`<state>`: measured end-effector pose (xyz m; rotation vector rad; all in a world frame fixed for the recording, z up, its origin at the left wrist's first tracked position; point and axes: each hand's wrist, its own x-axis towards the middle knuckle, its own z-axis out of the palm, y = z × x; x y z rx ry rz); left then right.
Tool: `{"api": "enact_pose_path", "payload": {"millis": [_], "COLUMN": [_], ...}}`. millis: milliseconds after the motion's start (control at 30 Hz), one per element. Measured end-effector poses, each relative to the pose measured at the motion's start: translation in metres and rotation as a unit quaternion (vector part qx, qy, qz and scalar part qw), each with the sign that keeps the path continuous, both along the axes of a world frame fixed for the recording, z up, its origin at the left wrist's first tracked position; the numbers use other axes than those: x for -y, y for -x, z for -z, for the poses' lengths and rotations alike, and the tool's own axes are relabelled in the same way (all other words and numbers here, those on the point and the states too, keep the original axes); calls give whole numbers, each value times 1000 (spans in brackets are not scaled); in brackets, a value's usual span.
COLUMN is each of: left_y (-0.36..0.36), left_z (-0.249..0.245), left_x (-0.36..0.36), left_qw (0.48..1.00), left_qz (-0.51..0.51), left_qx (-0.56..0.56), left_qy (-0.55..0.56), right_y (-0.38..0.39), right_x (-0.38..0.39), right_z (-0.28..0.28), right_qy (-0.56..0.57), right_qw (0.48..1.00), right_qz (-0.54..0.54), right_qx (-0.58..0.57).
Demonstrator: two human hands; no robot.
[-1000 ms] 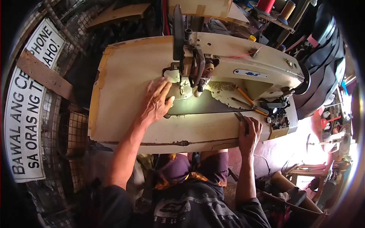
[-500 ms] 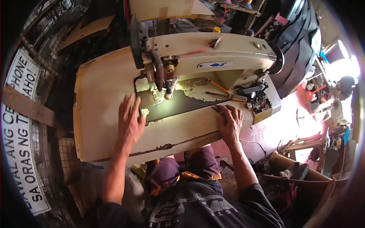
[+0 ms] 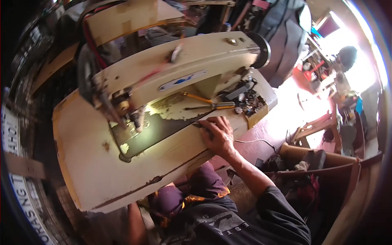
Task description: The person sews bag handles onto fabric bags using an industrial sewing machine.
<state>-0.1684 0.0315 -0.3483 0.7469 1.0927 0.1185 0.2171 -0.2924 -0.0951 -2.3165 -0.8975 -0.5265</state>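
My right hand (image 3: 219,136) rests on the front of the sewing machine table (image 3: 90,163), with its fingers closed around a small dark pointed tool (image 3: 197,125). Most of that tool is hidden in my grip, so its exact kind does not show. Of my left arm only the forearm (image 3: 136,224) appears, below the table's front edge, and the hand itself is out of sight. The cream sewing machine (image 3: 151,69) stands behind, its lamp lighting the needle area. Just beyond my right hand lie a screwdriver (image 3: 224,105) and a yellow pencil-like stick (image 3: 198,97).
Small metal parts and bobbins (image 3: 249,102) fill a tray at the table's right end. The handwheel (image 3: 260,50) juts out at the machine's right. Dark sheets of material (image 3: 279,41) hang behind it. A lettered sign (image 3: 24,200) is at the far left.
My left hand has left the tabletop and dropped below its front edge. The view has turned, tilting the table and machine. My right hand stays on the table with the dark tool.
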Motion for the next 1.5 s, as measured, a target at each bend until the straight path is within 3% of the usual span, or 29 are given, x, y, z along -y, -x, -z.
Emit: {"api": "enact_pose_path", "payload": {"millis": [200,700,1000,1267,1500], "left_y": [34,57,26,-28,-58], "left_z": [11,-1,-7,-11,-11], "left_x": [20,46,53,34,14], "left_qw": [993,986,991,988,980], "left_qz": [-113,-144,-133,-69,-58], "left_qx": [-24,-88,18,131,184], "left_qy": [15,-3,28,43,54], "right_y": [-1,-6,-2,-4,1], "right_x": [3,5,1,-1,-3], "right_z": [-1,0,-4,1,5], "right_qy": [-12,-19,5,-56,-27], "right_qw": [1000,999,1000,997,999], "right_qz": [-5,-26,-7,36,45], "right_qx": [3,-22,-21,-48,-2]}}
